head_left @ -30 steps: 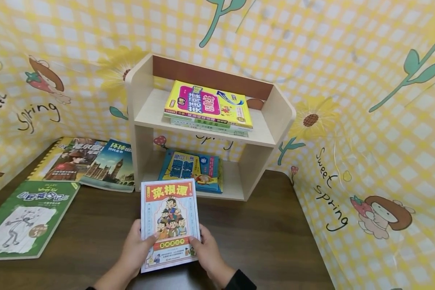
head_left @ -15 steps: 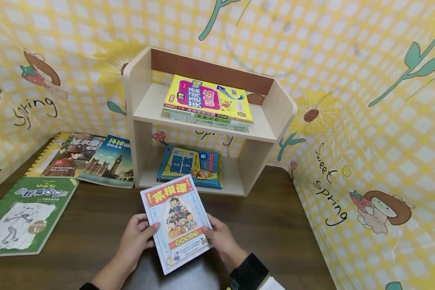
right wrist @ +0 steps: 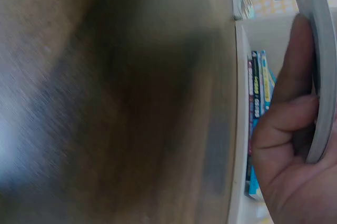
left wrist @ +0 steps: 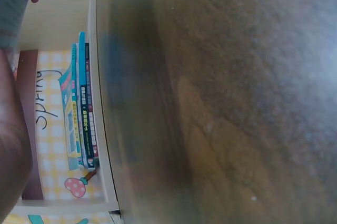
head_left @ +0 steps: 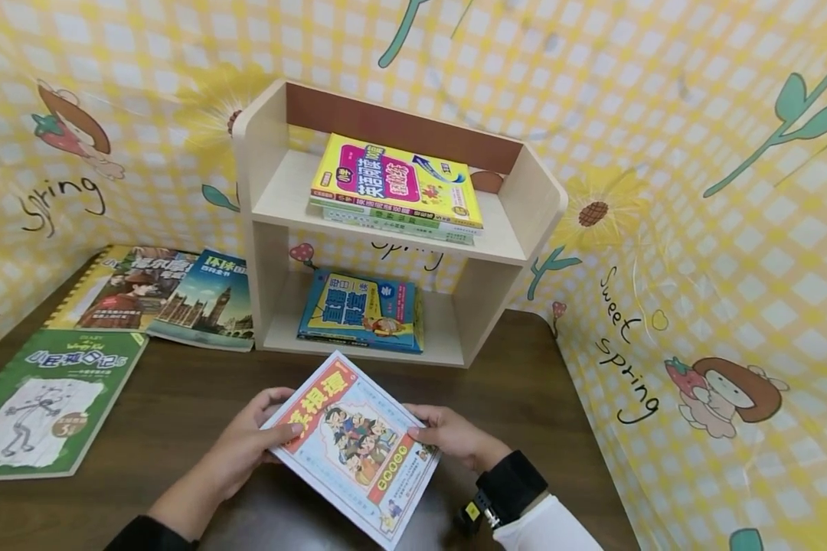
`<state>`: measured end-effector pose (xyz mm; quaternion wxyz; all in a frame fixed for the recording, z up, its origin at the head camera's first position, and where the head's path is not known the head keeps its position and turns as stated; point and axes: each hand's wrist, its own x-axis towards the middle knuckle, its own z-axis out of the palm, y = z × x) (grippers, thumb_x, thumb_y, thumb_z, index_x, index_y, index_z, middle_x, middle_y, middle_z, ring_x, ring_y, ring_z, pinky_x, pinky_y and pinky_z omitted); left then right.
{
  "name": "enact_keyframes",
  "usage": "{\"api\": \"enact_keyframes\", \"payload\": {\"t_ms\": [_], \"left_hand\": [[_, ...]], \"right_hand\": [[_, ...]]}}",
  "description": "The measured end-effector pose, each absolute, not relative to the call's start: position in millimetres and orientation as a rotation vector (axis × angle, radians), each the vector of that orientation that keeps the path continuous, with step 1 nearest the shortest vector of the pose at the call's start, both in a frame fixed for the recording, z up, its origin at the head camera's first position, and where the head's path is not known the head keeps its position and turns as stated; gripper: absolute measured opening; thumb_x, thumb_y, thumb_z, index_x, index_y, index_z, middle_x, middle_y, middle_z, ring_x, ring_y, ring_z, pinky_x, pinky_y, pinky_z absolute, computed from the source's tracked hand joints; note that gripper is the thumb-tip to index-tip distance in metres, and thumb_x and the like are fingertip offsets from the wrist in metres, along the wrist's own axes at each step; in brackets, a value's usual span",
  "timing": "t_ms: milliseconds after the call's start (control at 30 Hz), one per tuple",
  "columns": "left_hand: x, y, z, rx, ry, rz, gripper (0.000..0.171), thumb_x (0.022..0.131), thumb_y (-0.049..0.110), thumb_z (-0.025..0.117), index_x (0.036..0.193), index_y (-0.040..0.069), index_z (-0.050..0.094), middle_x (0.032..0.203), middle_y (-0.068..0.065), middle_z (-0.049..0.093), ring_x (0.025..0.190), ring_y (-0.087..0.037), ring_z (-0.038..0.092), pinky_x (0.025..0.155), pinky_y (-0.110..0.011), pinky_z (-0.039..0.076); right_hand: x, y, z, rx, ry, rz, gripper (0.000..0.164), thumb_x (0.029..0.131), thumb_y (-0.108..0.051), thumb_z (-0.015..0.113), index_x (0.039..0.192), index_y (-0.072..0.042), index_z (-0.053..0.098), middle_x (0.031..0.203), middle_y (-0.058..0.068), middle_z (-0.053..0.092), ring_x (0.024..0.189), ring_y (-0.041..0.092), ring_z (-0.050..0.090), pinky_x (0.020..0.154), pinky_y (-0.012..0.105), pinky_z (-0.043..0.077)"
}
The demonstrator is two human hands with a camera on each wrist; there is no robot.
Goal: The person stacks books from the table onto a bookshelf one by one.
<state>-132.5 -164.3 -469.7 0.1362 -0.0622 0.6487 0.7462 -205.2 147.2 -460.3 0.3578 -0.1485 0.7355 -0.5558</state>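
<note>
A light-blue book point(head_left: 355, 444) with a red title band and a group of cartoon figures is held between both hands in front of the shelf, turned so its top points up and left. My left hand point(head_left: 255, 436) grips its upper left edge, thumb on the cover. On the opposite edge, my right hand point(head_left: 451, 435) pinches it with the thumb on top and fingers underneath. In the right wrist view, fingers of the right hand point(right wrist: 292, 124) curl beneath the book point(right wrist: 321, 66). Only part of the left hand and a corner of the book show in the left wrist view.
A two-tier wooden shelf point(head_left: 492, 306) stands at the back of the dark table point(head_left: 179, 405). Yellow books point(head_left: 400, 184) lie stacked on its upper tier, blue books point(head_left: 358, 310) on the lower. To the left lie a green book point(head_left: 55, 402), a Big Ben book point(head_left: 207, 298) and a spiral-bound book point(head_left: 134, 287).
The light-blue book has rotated counterclockwise from nearly upright to strongly slanted, with both hands still on it. My right hand has moved right and slightly up.
</note>
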Motion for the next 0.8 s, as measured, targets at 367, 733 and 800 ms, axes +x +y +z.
{"api": "enact_keyframes", "payload": {"t_ms": [367,733,800], "left_hand": [[-129,-166,-468,-0.001,1.862,2.083,0.097,0.085,0.008,0.072,0.155,0.011,0.005,0.131,-0.028,0.043,0.088,-0.027,0.066,0.072,-0.038,0.058],[-122,-169,-472,0.054,1.710,2.165,0.096,0.092,0.003,0.062,0.155,0.017,-0.009,0.132,-0.029,0.042,0.089,-0.032,0.068,0.072,-0.048,0.058],[-122,-169,-473,0.066,1.693,2.197,0.093,0.093,-0.001,0.058,0.155,0.018,-0.010,0.134,-0.032,0.038,0.091,-0.033,0.067,0.074,-0.049,0.057]], "right_hand": [[-225,150,-451,-0.420,1.867,-1.407,0.043,0.097,-0.008,0.054,0.140,-0.006,0.050,0.107,0.010,0.069,0.078,0.015,0.067,0.072,0.025,0.054],[-223,140,-455,-0.151,1.962,-1.620,0.058,0.091,-0.015,0.067,0.143,-0.002,0.043,0.097,0.008,0.068,0.075,0.016,0.068,0.066,0.025,0.055],[-220,135,-456,-0.077,1.987,-1.678,0.063,0.090,-0.016,0.068,0.145,-0.002,0.040,0.096,0.008,0.067,0.074,0.016,0.067,0.066,0.026,0.055]]}}
